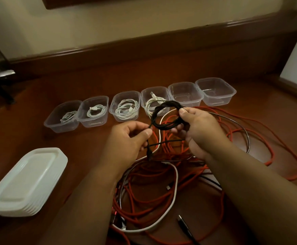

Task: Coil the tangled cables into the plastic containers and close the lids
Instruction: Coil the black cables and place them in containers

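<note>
Six clear containers (185,93) are lined along the far side of the wooden floor (91,80); the four on the left hold coiled white cables (126,108), the two on the right nothing. A black cable (167,114), coiled, is gripped by the right hand (199,127), its loose end pinched by the left hand (128,138). Red cables (161,197) are partly hidden under the arms. Stacked white lids (27,181) lie near left.

Six clear plastic containers (124,106) stood in one row across the far side of the counter (91,138). The four on the left each held one coiled cable; the two on the right held none. One stack of white lids (27,181) lay near left. Two hands were in view.
</note>
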Available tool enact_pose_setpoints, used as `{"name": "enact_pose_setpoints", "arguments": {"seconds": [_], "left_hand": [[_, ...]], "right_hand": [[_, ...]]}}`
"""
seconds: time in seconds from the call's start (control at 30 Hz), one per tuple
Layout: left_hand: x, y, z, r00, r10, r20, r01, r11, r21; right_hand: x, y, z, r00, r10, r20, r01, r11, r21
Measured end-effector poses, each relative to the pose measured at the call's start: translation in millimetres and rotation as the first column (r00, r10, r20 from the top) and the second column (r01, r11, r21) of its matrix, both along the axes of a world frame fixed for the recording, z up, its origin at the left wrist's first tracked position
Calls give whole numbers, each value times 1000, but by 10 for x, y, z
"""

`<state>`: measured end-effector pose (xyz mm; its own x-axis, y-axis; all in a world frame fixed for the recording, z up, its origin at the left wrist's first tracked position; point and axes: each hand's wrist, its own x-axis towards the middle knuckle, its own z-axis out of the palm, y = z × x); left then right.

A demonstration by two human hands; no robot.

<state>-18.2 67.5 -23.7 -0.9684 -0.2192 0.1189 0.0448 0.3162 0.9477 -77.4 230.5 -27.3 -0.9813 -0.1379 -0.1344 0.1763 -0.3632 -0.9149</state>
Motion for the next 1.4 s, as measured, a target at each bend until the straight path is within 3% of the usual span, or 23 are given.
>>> {"name": "enact_pose_setpoints", "arguments": {"seconds": [0.07, 0.13, 0.23, 0.33, 0.4, 0.47, 0.53, 0.87, 1.03, 1.2, 1.33, 1.4], "left_hand": [[-3, 73, -26, 997, 70, -42, -64, 990, 126], [-23, 148, -54, 990, 134, -51, -109, 932, 345], [-58, 216, -81, 985, 174, -19, -121, 756, 643], [-50, 260, -91, 989, 138, 44, -122, 626, 770], [-29, 288, -83, 990, 120, 75, -132, 602, 787], [-6, 303, -64, 990, 118, 78, -134, 610, 781], [13, 313, -44, 991, 113, 70, -125, 620, 774], [24, 309, -57, 994, 85, 72, -111, 684, 721], [36, 328, -14, 995, 103, 12, -77, 652, 754], [45, 388, -9, 990, 132, -43, -55, 653, 755], [27, 404, -52, 990, 138, -34, -72, 693, 718], [-2, 366, -84, 985, 168, -30, -104, 730, 675]], "right_hand": [[31, -22, 22, 995, 87, 43, -78, 981, -178], [69, -51, 32, 987, 155, 46, -138, 957, -256], [113, -95, 22, 986, 162, 40, -150, 964, -221], [147, -126, 0, 985, 174, 15, -173, 982, -80], [156, -116, -20, 988, 148, -52, -138, 978, 154], [143, -90, -27, 980, 141, -142, -73, 913, 402], [118, -74, -43, 973, 140, -184, -36, 879, 476], [93, -104, -65, 972, 175, -156, -103, 917, 385], [90, -88, -50, 969, 248, 18, -248, 959, 134], [69, -81, -73, 930, 350, 114, -346, 937, -55], [88, -87, -74, 925, 356, 135, -347, 934, -85], [97, -96, -55, 947, 310, 90, -310, 951, -10]]}}
